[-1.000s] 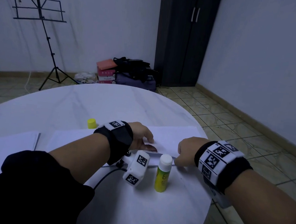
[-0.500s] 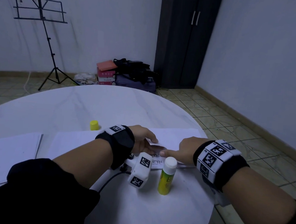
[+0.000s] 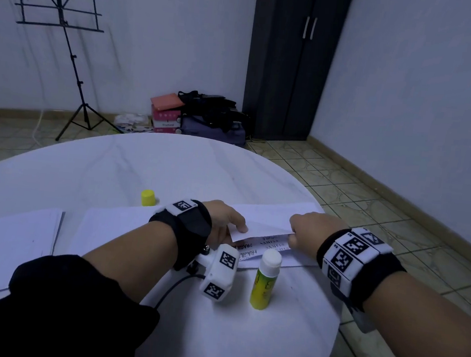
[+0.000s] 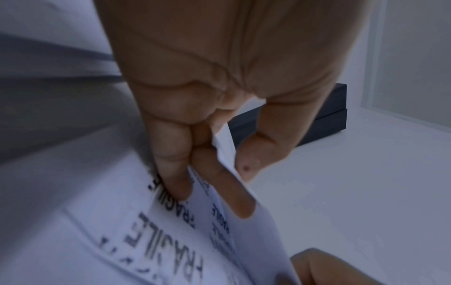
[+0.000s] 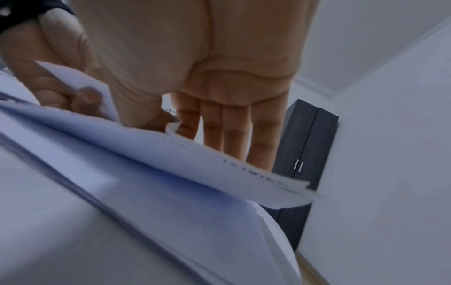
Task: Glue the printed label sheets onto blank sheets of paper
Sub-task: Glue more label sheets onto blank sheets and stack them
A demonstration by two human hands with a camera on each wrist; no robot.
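Observation:
A printed label sheet (image 3: 263, 230) hangs just above the table with its blank back up. My left hand (image 3: 240, 228) pinches its left end and my right hand (image 3: 293, 237) pinches its right end. Under it lie more printed label sheets (image 3: 250, 251) reading FRAGILE. In the left wrist view my left hand (image 4: 231, 165) holds the raised sheet (image 4: 258, 221) between thumb and fingers, over the printed sheets (image 4: 158, 241). In the right wrist view my right hand (image 5: 171, 125) pinches the sheet (image 5: 195, 164) with the other fingers straight. An uncapped glue stick (image 3: 265, 282) stands upright in front of the hands.
The round white table (image 3: 171, 172) also bears the yellow cap (image 3: 148, 198), a blank sheet (image 3: 114, 230) and a stack of blank paper (image 3: 6, 242) at the left. Beyond it are a music stand (image 3: 60, 9), boxes and bags (image 3: 194, 116) and a dark wardrobe (image 3: 294, 63).
My right hand has moved right and taken the sheet's right end. Both hands have lifted the top label sheet off the pile, baring the printed sheets below.

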